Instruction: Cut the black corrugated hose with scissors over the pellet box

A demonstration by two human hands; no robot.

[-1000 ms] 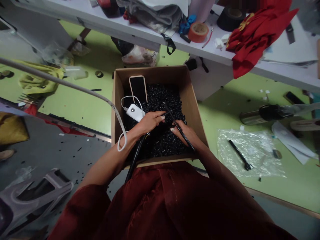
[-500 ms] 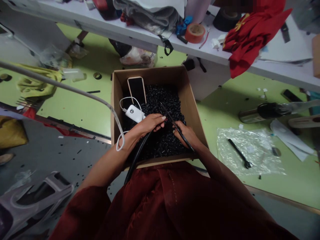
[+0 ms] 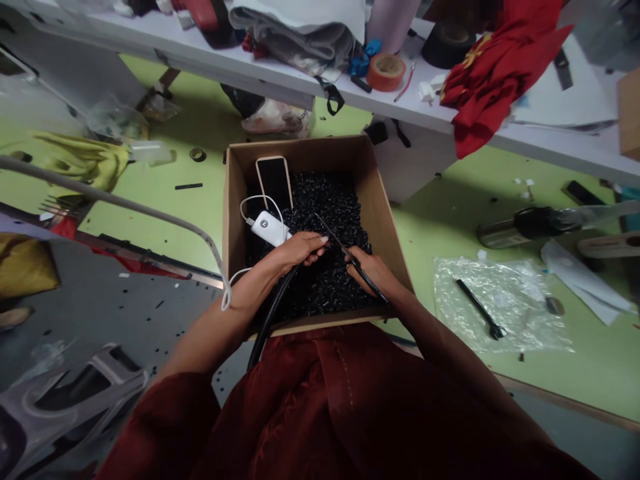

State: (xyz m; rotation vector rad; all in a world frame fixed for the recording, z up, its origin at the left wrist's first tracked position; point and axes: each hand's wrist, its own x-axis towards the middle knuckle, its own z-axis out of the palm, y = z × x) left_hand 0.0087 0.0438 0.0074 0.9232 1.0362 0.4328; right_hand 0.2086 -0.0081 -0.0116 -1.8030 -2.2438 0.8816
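Note:
In the head view, my left hand is closed around the upper end of a black corrugated tube. The tube runs down toward my lap. My right hand grips a black-handled cutting tool with a long narrow dark blade. The blade slants up to the left, just past my left fingertips; whether it touches the tube I cannot tell. Both hands are over a cardboard box holding a heap of small black pieces. Inside lie a phone and a white device with a cable.
A grey cable hangs across the left, near my forearm. Right of the box, a clear plastic bag lies under a black strip-like item. The shelf ahead carries orange tape and red cloth.
The cutting tool's tip has shifted slightly left and down, nearer my left fingertips. The hanging grey cable has swung a little left. Both hands keep their holds.

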